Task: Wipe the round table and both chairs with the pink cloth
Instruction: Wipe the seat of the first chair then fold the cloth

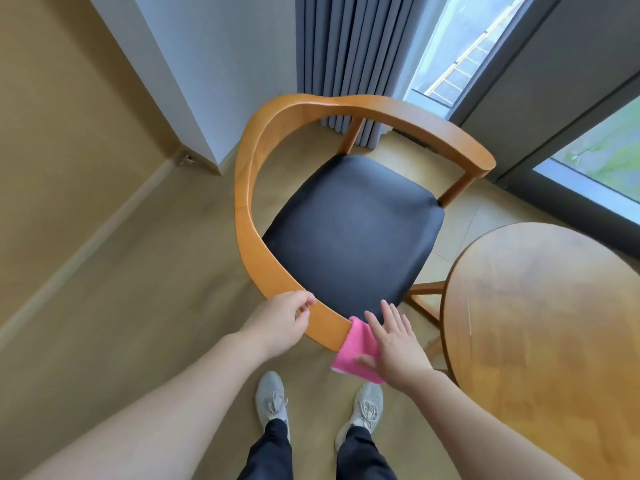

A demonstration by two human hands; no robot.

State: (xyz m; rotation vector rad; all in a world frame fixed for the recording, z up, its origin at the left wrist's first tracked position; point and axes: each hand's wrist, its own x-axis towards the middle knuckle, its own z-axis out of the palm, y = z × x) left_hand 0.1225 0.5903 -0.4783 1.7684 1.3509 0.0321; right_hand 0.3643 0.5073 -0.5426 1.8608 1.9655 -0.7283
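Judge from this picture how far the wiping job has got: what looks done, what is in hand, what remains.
Done: cannot be confirmed; the round wooden table shows faint streaks only. In hand: the right hand presses the pink cloth against the near end of the wooden armchair's curved rail, while the left hand steadies it. Left: the black seat; a second chair isn't in view.

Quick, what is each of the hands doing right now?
Left hand: closed on the chair's wooden armrest.
Right hand: open, fingers spread, pressing the pink cloth against the armrest's end.
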